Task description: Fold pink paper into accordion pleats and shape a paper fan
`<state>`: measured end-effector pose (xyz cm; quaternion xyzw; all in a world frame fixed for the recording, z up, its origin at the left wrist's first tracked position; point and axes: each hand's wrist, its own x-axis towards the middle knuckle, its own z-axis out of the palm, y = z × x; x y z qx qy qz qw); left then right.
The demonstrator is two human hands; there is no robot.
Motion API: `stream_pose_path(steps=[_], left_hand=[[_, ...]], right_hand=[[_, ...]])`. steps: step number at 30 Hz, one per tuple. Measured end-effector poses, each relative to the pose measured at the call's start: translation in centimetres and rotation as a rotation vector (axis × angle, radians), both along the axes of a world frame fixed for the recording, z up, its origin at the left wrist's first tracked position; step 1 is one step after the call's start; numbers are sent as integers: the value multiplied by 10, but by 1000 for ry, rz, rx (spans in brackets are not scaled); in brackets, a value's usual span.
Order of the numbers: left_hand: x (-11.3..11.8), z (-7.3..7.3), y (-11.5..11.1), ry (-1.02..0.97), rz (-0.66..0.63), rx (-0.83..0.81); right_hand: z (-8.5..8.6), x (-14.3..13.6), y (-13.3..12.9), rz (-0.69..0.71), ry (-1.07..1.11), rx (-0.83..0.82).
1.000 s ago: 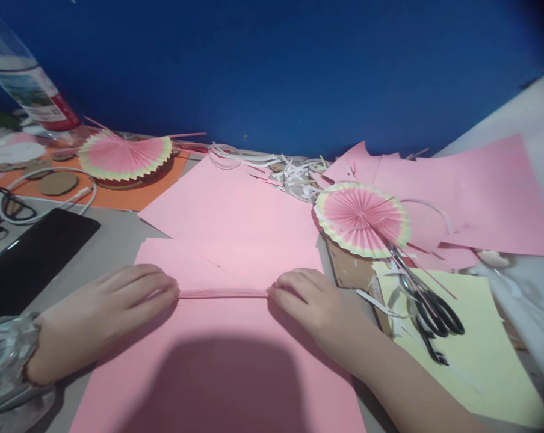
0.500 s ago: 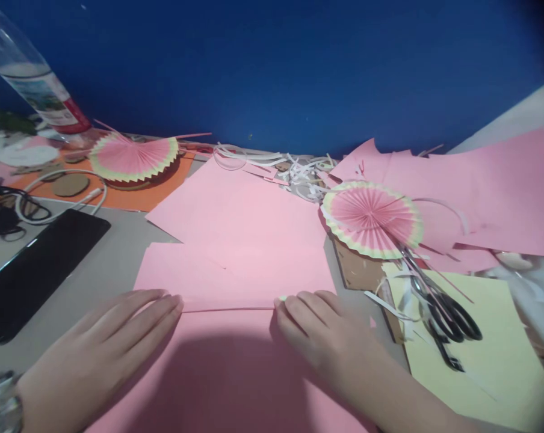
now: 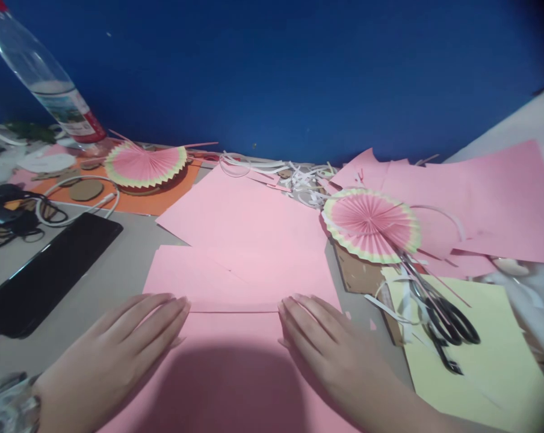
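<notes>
A pink sheet of paper (image 3: 236, 373) lies in front of me, with a folded strip (image 3: 236, 300) running straight across its far part. Flat on the left end of that fold rests my left hand (image 3: 118, 346), fingers stretched out and thumb showing just below them. My right hand (image 3: 326, 343) presses on the right end in the same way, its fingers extended. Between my fingertips the folded edge shows as a thin line. Another pink sheet (image 3: 249, 210) lies beyond, turned at an angle.
On the right are a pleated paper rosette (image 3: 366, 222), scissors (image 3: 438, 307) and a yellow sheet (image 3: 484, 361). To the left are a phone (image 3: 50, 276), a pleated fan (image 3: 148, 165) and a plastic bottle (image 3: 55, 90). White paper strips (image 3: 303, 180) lie by the blue wall (image 3: 290, 72).
My fingers have flattened onto the fold, and both thumbs now show apart below them. The green-white spot beside my right fingertips is no longer visible. The view has shifted slightly.
</notes>
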<state>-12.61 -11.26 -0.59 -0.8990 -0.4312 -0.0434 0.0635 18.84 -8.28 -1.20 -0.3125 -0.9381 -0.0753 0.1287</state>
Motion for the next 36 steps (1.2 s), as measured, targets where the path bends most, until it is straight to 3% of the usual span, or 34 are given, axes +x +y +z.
stream_pose_path(steps=[4, 10, 21, 26, 30, 36], left_hand=[[-1, -10, -10, -24, 97, -26], [-6, -12, -11, 69, 56, -65], [-4, -14, -12, 28, 95, -52], [-3, -12, -10, 55, 20, -4], [-2, -1, -6, -81, 77, -74], [-1, 33, 13, -179, 206, -286]], right_hand=[[-6, 3, -10, -149, 18, -73], [-8, 4, -17, -205, 42, -90], [35, -30, 18, -281, 92, -410], [35, -43, 26, -279, 109, -554], [20, -45, 27, -161, 13, -438], [9, -39, 27, 50, -24, -141]])
